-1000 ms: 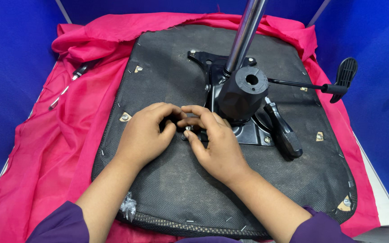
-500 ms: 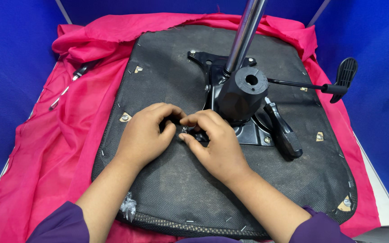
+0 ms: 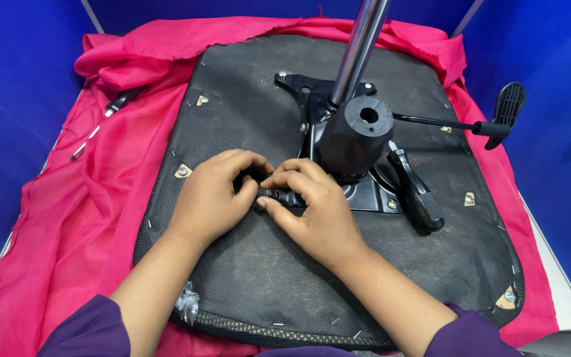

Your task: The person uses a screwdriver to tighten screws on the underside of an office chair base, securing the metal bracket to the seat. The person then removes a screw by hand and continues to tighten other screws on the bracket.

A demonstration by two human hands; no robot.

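While both hands pinch at a small bolt [image 3: 273,195] on the near-left corner of the black metal plate [image 3: 365,192], left hand [image 3: 211,198] and right hand [image 3: 315,208] fingers closed narrow around it, it could slip and roll off the coarse black seat underside [image 3: 246,106] into the loose pink cloth [image 3: 100,192] (glossy steel post [image 3: 359,49] crowds the grip too).

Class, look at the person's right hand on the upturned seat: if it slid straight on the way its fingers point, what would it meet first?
The right hand points leftward toward the left hand; it would likely meet those fingers almost at once, their fingertips nearly touching over the mounting plate.
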